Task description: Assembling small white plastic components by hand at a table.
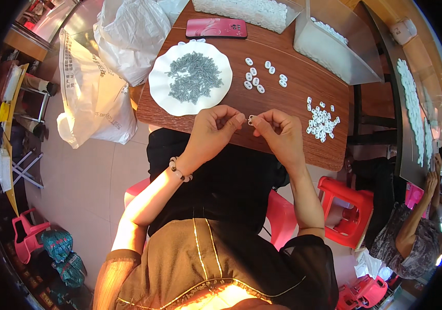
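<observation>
Wooden table point(293, 88) at frame centre, plate point(161, 98) of grey pins point(195, 76) upper left, white clips point(322, 122) right; mid-assembly, left hand point(215, 129) and right hand point(278, 130) both pinched on one clip point(251, 120) at centre, likely needing fine pin alignment.

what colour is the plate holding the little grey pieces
White, with a scalloped rim; the plate shows in the head view.
</observation>
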Available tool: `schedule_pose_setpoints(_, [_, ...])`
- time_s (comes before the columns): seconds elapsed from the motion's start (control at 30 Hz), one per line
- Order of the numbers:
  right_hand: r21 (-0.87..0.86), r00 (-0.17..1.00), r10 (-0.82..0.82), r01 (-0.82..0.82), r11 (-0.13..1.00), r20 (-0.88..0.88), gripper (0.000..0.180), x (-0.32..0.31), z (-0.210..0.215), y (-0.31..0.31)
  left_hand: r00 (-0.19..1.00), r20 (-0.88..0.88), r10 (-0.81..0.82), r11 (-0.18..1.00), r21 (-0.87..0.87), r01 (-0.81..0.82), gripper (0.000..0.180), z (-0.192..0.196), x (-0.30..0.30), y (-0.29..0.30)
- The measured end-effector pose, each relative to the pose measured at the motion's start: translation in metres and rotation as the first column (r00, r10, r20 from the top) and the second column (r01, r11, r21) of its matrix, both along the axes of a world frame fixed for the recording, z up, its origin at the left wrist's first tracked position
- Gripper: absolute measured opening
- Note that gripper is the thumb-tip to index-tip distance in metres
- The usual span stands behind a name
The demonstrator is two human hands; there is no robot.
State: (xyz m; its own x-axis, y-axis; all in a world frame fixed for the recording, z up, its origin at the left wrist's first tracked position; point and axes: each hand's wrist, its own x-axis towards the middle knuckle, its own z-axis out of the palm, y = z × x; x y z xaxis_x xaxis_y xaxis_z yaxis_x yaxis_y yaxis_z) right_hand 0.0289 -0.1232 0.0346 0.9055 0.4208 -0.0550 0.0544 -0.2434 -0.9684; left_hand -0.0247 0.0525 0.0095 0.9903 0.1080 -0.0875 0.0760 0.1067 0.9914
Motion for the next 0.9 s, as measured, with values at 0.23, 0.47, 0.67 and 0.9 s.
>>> schedule_pose_setpoints(0.23, [-0.011,1.000,0.006,-0.006,1.000,0.016,0.018,-0.001,0.000,0.001,1.000,0.028,-0.001,1.000,0.010,0.001,0.016,0.001,0.000,-0.001])
schedule_pose_setpoints(0.47, [-0.019,1.000,-0.018,0.018,1.000,0.007,0.017,-0.004,0.001,0.005,1.000,0.013,0.009,0.994,0.112,-0.011,0.014,0.004,-0.001,-0.002])
schedule_pose_setpoints(0.67, [-0.044,0.997,-0.048,0.050,0.998,0.056,0.017,-0.010,0.007,0.010,0.996,0.055,0.075,0.983,0.165,-0.083,0.011,0.005,-0.002,-0.007])
schedule_pose_setpoints(0.9, [-0.007,0.997,-0.059,0.060,0.998,0.052,0.018,-0.011,-0.002,0.012,0.993,0.055,0.105,0.982,0.151,-0.113,0.012,0.002,-0.003,-0.010])
